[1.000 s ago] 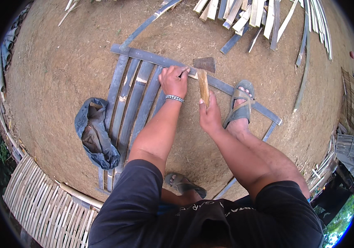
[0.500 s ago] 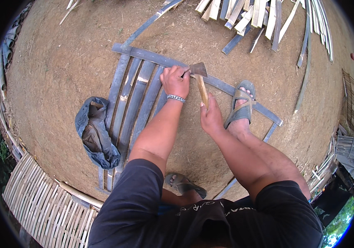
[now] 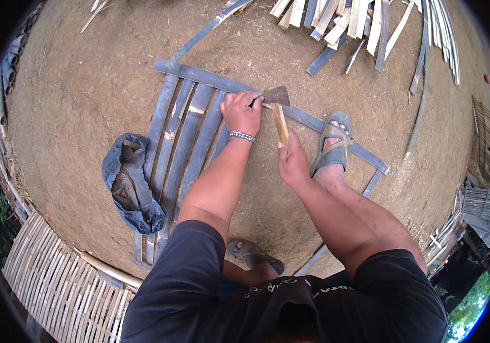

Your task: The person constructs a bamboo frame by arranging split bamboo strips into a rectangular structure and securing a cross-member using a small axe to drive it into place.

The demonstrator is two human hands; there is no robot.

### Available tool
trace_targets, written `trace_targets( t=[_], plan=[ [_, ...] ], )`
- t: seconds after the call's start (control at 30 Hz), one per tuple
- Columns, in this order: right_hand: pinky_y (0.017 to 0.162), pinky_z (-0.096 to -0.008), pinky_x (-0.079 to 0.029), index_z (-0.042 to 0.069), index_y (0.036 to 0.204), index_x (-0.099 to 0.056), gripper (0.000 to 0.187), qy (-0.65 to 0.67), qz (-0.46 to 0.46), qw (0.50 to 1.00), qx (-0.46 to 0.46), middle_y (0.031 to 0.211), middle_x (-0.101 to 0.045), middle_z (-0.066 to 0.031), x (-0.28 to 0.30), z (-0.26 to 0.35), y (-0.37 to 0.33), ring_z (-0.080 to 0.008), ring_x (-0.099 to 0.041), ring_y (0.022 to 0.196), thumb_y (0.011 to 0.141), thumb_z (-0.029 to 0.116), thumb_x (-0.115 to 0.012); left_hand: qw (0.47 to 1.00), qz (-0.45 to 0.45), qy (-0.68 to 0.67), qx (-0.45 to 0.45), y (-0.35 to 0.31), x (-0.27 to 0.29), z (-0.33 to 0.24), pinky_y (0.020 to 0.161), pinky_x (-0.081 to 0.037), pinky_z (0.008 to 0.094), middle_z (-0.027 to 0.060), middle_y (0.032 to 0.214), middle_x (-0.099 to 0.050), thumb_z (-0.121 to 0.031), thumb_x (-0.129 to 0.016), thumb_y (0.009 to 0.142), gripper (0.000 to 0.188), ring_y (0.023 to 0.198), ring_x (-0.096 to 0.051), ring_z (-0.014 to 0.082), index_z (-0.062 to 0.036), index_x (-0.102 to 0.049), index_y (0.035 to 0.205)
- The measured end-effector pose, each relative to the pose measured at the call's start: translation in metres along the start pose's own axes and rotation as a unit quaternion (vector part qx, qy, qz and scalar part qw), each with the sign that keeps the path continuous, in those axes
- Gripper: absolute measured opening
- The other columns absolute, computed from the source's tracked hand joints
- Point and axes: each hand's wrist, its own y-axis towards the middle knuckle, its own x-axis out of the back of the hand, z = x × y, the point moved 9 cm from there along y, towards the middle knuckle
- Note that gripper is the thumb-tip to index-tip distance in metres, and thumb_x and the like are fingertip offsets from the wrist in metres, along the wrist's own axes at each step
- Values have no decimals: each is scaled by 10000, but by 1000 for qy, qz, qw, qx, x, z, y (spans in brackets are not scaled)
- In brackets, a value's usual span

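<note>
My right hand (image 3: pixel 294 161) is closed round the wooden handle of a small hatchet (image 3: pixel 280 123). The hatchet's dark, flared metal head lies just right of my left fingertips, over a long grey bamboo crosspiece (image 3: pixel 213 78). My left hand (image 3: pixel 242 113) is closed in a pinch at that crosspiece; what its fingers hold, if anything, is too small or hidden to tell. Several grey bamboo slats (image 3: pixel 189 131) run down from the crosspiece toward me, side by side. My right sandaled foot (image 3: pixel 333 141) presses on the crosspiece's right part.
A dark plastic bag (image 3: pixel 152 211), its mouth agape, rests on the left slats. Split bamboo strips (image 3: pixel 336 26) lie piled at the far side. At the near left is a bamboo slat platform (image 3: pixel 65 271). My other sandaled foot (image 3: pixel 255 257) stands on the dirt ground (image 3: pixel 96 97).
Almost nothing differs. The hatchet's head has shifted very slightly to the right, and both hands keep their places and their grips.
</note>
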Motion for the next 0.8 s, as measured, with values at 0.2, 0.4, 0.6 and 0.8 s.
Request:
trace_targets(
  t=[0.2,0.4,0.6,0.8],
  plan=[
    [1049,-507,-458,17,1487,-404,520,25,-1,1000,-13,1375,-559,-306,0,0,-2,-477,-555,1265,1014,173,-553,999,20,3,25,0,-1,1,918,-409,381,-40,912,-707,-220,-806,822,52,960,-600,215,-202,-811,871],
    [1048,-507,-459,9,1477,-416,513,21,-10,1000,-8,1366,-564,-305,0,6,-1,-476,-557,1260,1014,178,-558,999,25,8,21,1,-2,1,918,-406,382,-41,940,-722,-210,-802,822,55,959,-600,219,-215,-808,876],
    [1049,-507,-460,11,1481,-413,513,11,-12,1000,2,1378,-553,-300,-2,7,-1,-479,-548,1268,1017,178,-553,1000,19,16,12,0,-2,-1,919,-404,384,-45,946,-722,-198,-801,814,81,968,-598,220,-214,-798,893],
    [1047,-513,-458,16,1485,-409,509,-3,-49,998,29,1382,-539,-295,14,25,-3,-479,-552,1255,1017,164,-541,999,25,33,16,2,-2,-2,905,-405,397,-42,924,-699,-209,-790,816,67,963,-584,231,-207,-797,882]
  ],
)
